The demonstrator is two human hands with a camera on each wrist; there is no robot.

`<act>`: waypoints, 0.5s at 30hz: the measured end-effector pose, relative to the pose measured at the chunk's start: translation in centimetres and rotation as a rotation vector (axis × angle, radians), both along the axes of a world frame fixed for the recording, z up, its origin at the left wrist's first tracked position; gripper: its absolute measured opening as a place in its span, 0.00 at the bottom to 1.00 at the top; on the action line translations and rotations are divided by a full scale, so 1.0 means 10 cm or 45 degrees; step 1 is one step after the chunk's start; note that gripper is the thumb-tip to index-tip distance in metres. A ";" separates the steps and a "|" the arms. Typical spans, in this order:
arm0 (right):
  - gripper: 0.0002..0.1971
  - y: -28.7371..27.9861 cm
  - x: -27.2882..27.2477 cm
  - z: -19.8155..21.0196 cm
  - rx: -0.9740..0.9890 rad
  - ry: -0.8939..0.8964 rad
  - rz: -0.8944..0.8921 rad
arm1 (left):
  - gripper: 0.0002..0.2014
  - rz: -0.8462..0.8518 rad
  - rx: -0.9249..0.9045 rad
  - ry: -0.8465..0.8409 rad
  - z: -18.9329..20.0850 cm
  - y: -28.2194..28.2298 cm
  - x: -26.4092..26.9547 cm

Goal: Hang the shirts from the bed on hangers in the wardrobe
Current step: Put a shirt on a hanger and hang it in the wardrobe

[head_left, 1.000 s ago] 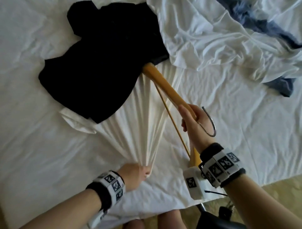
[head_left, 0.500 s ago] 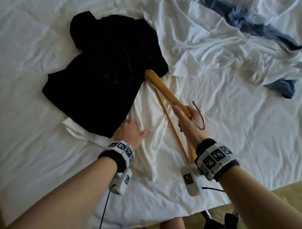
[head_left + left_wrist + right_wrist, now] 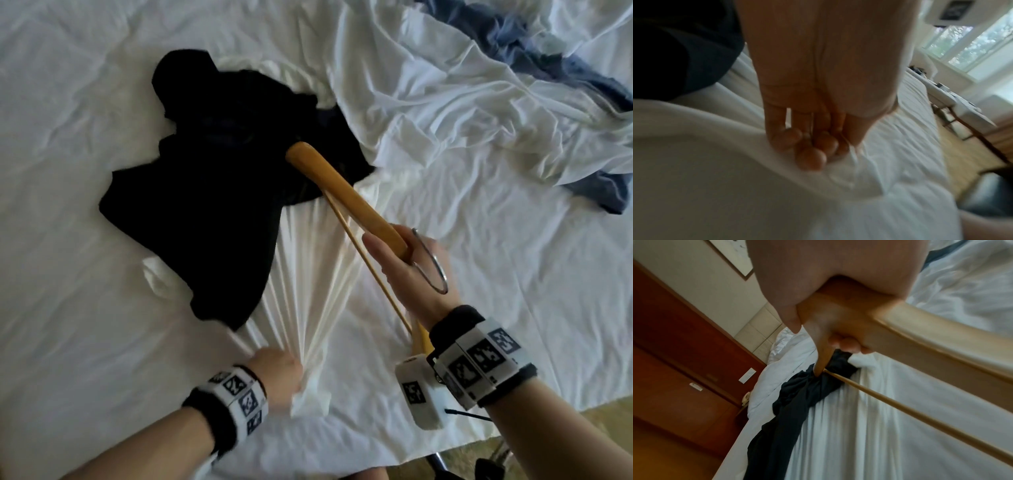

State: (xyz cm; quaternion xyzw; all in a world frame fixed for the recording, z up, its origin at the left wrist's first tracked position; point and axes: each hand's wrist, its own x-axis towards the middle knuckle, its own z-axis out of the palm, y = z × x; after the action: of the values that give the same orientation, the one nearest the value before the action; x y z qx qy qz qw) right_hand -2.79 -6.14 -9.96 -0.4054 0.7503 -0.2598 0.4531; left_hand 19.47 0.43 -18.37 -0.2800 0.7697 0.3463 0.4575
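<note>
Since half a second ago, has drawn the left hand (image 3: 277, 373) back toward the body, away from its flat rest just beside the black shirt (image 3: 212, 192). Now clutches with it, fingers (image 3: 812, 155) curled tight, a bunched edge of the white shirt (image 3: 308, 291). Pulls that cloth taut into fanned pleats running away from the left hand and under the black shirt. Judged as a tug to drag the white shirt free of the dark one lying on top of it, hence the low grip at the near edge of the bed (image 3: 68, 308). Keeps both shirts on the bed for now, the black one well beyond the left hand and spread over the far part of the white one. Grips with the right hand (image 3: 407, 270) the middle of a wooden hanger (image 3: 342, 192), fingers wrapped round the bar just below the metal hook (image 3: 431, 263), which sticks out over the back of that hand. Holds the hanger raised and slanted, one arm reaching ahead of the right hand to the black shirt, the other back past the wrist. Probably holds it there ready to feed into a neck opening once the cloth is free. Cannot tell whether the far tip is caught in any fabric or only lies over it. Leaves a crumpled white sheet (image 3: 445, 102) and a blue garment (image 3: 513, 44) far beyond the right hand. Shows no shirt on the hanger yet.
</note>
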 end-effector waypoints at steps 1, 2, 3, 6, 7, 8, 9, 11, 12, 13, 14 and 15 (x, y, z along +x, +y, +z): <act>0.09 -0.01 0.01 0.02 -0.008 0.027 0.037 | 0.16 -0.008 0.112 -0.056 0.00 0.15 0.06; 0.10 -0.03 0.01 0.03 -0.012 0.041 0.056 | 0.17 -0.005 0.221 -0.119 0.00 0.32 0.11; 0.10 -0.04 0.02 0.02 -0.013 0.054 0.062 | 0.18 -0.007 0.322 -0.190 0.01 0.48 0.15; 0.09 -0.03 0.06 -0.01 0.000 0.095 0.098 | 0.22 -0.051 0.387 -0.260 0.07 0.72 0.19; 0.10 -0.02 0.08 -0.04 -0.006 0.107 0.114 | 0.23 -0.016 0.323 -0.171 0.11 0.69 0.19; 0.11 -0.01 0.10 -0.06 -0.014 0.117 0.126 | 0.25 0.104 0.222 -0.033 0.12 0.64 0.21; 0.12 0.01 0.10 -0.08 -0.023 0.120 0.132 | 0.26 0.309 0.089 0.125 0.11 0.56 0.24; 0.13 0.02 0.11 -0.09 -0.030 0.103 0.124 | 0.19 0.684 -0.283 0.472 0.03 0.34 0.27; 0.14 0.02 0.11 -0.09 -0.032 0.098 0.118 | 0.13 0.761 -0.529 0.646 0.01 0.18 0.25; 0.13 0.02 0.11 -0.08 -0.033 0.096 0.114 | 0.08 0.794 -0.740 0.755 -0.02 0.01 0.23; 0.13 0.02 0.11 -0.08 -0.036 0.095 0.108 | 0.09 0.823 -0.875 0.791 -0.03 -0.17 0.19; 0.13 0.03 0.12 -0.07 -0.042 0.089 0.094 | 0.16 0.866 -0.946 0.781 -0.04 -0.35 0.14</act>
State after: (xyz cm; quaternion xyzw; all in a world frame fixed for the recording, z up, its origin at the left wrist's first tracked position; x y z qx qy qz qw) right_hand -1.61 -5.87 -10.64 -0.4491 0.7458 -0.2407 0.4292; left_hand 20.91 -3.02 -18.76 -0.5397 0.8035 0.2459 -0.0517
